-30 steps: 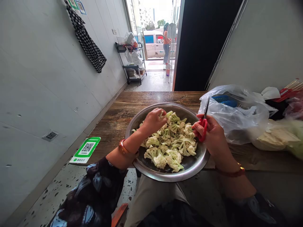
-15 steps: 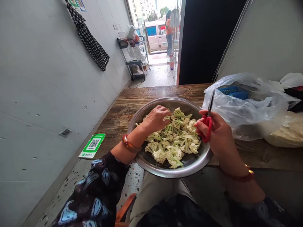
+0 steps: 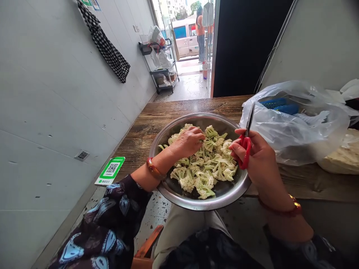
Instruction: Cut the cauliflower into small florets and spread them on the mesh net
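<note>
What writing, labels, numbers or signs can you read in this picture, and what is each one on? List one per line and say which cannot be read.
Green sticker on the table edge: a QR code with a line of white characters below, too small to read.
Posters at the top of the wall: cut off and blurred, unreadable.
White van outside the door: a side marking, too blurred to read.
Scissors, metal bowl, plastic bag: no text visible.

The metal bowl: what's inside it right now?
Cut cauliflower florets fill the metal bowl, with the left hand resting among them. The bowl's bottom under the pile is covered.
</note>
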`<state>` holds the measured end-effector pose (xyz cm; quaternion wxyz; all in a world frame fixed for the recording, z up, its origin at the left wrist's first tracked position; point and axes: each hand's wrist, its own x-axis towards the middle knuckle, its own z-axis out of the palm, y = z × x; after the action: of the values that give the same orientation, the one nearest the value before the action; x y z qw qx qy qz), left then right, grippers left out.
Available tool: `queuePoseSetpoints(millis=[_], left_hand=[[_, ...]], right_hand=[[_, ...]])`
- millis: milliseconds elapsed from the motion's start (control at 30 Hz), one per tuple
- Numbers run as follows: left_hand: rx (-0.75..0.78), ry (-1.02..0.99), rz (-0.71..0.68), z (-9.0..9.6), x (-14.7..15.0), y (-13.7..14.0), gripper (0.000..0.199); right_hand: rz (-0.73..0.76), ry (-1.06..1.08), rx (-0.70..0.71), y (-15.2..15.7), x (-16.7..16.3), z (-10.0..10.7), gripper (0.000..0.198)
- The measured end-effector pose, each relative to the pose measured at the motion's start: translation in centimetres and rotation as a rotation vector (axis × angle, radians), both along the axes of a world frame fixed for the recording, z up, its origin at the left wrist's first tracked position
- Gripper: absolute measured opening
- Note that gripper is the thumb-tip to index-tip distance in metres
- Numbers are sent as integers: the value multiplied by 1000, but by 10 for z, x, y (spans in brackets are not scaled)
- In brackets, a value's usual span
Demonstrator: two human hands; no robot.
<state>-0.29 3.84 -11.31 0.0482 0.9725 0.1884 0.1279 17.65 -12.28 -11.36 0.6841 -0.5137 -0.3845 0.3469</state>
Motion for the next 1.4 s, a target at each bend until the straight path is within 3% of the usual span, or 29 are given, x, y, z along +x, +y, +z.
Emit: queuePoseSetpoints(millis=[133, 300, 367, 533, 700, 933, 1033, 1133, 1300, 1400], left_hand=[[-18, -14, -171, -5, 13, -16, 32], [33, 98, -60, -12, 25, -26, 22], [-1, 52, -34, -12, 25, -21, 22], [-375, -307, 126, -9, 17, -2, 17], [-813, -476, 280, -8, 11, 6, 16], [-1238, -688, 231, 3, 7, 4, 34], [-1348, -750, 214, 6, 6, 5, 40], [-1199, -745, 249, 5, 7, 9, 31], [-359, -591, 424, -3, 5, 17, 14], [-113, -442, 385, -4, 3, 17, 21]], right_hand=[[8, -5, 6, -1, 0, -1, 33], [-2, -11, -16, -2, -1, 2, 34], [-2, -3, -19, -2, -2, 3, 34], [0, 0, -14, -2, -2, 4, 34], [-1, 6, -20, -2, -2, 2, 34], [-13, -18, -25, -3, -2, 3, 34], [-18, -41, -28, -3, -2, 3, 35], [-11, -29, -26, -2, -2, 2, 36], [-6, -2, -31, -2, -1, 1, 36], [5, -9, -31, -2, -1, 2, 37]])
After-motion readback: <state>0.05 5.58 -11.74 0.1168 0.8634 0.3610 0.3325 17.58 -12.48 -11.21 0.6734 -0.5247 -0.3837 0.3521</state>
